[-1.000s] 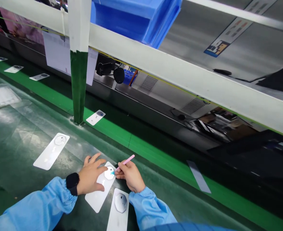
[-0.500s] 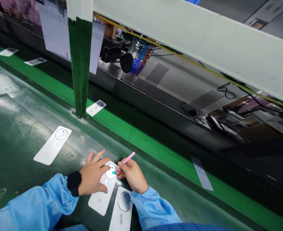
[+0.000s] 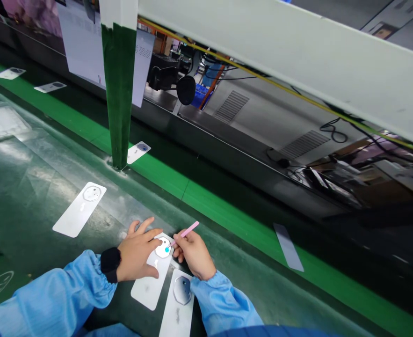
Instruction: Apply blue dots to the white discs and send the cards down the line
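My left hand [image 3: 139,254] lies flat on a white card [image 3: 151,284] that carries a round clear disc [image 3: 163,246], with the fingers spread and pressing the card to the dark green bench. My right hand [image 3: 193,255] pinches a thin pink stick [image 3: 185,231] whose blue tip touches the disc. A second white card with a grey octagonal part [image 3: 182,289] lies just below my right wrist. Both arms wear light blue sleeves, and a black watch sits on my left wrist.
Another white card [image 3: 80,209] lies to the left on the bench. A green and white post [image 3: 119,93] stands behind it. More cards ride the green conveyor strip [image 3: 164,175], one by the post [image 3: 138,152] and a grey strip [image 3: 288,246] to the right.
The view has tilted down and shifted slightly. My hands stay on the same card, with the stick's tip still at the disc. The card by the post has drifted left.
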`<move>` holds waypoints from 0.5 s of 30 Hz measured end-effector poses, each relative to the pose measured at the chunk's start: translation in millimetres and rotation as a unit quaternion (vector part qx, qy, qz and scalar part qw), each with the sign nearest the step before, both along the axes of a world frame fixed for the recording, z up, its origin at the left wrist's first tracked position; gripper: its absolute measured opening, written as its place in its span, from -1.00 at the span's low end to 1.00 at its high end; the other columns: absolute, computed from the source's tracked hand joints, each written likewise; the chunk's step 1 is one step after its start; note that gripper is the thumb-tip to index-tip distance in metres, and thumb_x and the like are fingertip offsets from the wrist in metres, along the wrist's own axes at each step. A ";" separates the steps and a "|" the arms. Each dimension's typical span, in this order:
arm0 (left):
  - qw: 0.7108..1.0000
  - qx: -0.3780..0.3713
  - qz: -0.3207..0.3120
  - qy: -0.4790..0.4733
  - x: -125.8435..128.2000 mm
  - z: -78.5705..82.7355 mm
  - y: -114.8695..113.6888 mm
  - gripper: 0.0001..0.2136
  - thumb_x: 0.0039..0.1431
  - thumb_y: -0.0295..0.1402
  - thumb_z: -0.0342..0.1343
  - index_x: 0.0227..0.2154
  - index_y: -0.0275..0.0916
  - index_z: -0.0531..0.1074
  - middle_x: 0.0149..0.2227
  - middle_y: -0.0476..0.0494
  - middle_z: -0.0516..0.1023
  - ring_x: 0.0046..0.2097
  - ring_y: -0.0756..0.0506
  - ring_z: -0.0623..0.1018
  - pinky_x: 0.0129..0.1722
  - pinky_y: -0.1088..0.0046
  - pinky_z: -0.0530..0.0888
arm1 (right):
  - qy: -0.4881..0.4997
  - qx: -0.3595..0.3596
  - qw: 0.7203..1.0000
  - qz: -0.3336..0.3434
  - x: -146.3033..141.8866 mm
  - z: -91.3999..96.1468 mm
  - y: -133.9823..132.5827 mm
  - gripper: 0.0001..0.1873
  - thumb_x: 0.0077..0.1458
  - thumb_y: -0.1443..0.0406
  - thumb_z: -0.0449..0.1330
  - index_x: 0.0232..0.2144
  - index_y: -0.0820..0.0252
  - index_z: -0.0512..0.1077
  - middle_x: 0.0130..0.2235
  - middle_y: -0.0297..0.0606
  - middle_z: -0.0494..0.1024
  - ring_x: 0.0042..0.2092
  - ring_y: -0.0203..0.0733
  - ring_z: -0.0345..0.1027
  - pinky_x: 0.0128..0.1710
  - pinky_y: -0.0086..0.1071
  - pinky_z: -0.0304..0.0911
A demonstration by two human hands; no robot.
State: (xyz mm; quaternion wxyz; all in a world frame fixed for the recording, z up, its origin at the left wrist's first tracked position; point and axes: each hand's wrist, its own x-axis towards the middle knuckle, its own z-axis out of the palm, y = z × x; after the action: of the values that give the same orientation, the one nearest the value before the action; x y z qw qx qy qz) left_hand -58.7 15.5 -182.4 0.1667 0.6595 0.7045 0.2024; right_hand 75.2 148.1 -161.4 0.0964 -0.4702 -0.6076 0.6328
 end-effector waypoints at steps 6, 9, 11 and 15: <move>1.000 -0.004 -0.001 -0.005 -0.4 -1.6 0.1 -0.38 -0.23 0.07 0.31 -0.08 -0.12 0.41 0.16 -0.14 0.33 0.28 -0.43 0.06 0.17 -0.13 -0.01 | 0.002 0.003 1.000 -0.003 0.3 -2.7 0.4 -0.62 -0.27 0.02 0.26 -0.57 0.19 0.30 -0.68 -0.39 0.41 -0.71 -0.36 0.20 -0.76 -0.52 0.03; 1.000 -0.013 0.001 -0.012 -0.3 0.7 -0.1 -0.39 -0.24 0.05 0.32 -0.09 -0.11 0.41 0.16 -0.13 0.33 0.28 -0.42 0.06 0.17 -0.12 0.00 | -0.003 0.003 1.000 0.004 -0.4 -1.5 0.3 -0.62 -0.26 0.01 0.25 -0.58 0.20 0.31 -0.70 -0.40 0.40 -0.71 -0.37 0.19 -0.76 -0.52 0.04; 1.000 -0.015 0.003 -0.012 -0.3 2.2 -0.3 -0.39 -0.24 0.04 0.33 -0.09 -0.11 0.41 0.17 -0.11 0.32 0.28 -0.41 0.06 0.17 -0.12 -0.01 | -0.004 0.004 1.000 0.011 -0.4 -1.3 0.3 -0.61 -0.26 0.01 0.24 -0.58 0.20 0.31 -0.70 -0.40 0.39 -0.71 -0.36 0.19 -0.76 -0.52 0.04; 1.000 -0.007 0.007 -0.012 -0.1 2.2 -0.6 -0.40 -0.23 0.03 0.33 -0.10 -0.10 0.40 0.17 -0.09 0.32 0.28 -0.40 0.07 0.16 -0.10 -0.02 | -0.007 0.012 1.000 0.018 1.1 -3.4 0.8 -0.62 -0.21 0.01 0.23 -0.57 0.20 0.31 -0.72 -0.41 0.38 -0.72 -0.37 0.16 -0.76 -0.52 0.02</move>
State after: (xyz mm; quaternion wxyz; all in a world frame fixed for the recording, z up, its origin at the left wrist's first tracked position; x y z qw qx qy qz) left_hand -58.8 14.9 -180.2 0.1784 0.6510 0.7085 0.2060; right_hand 76.4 148.9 -164.8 0.0861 -0.4625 -0.6241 0.6238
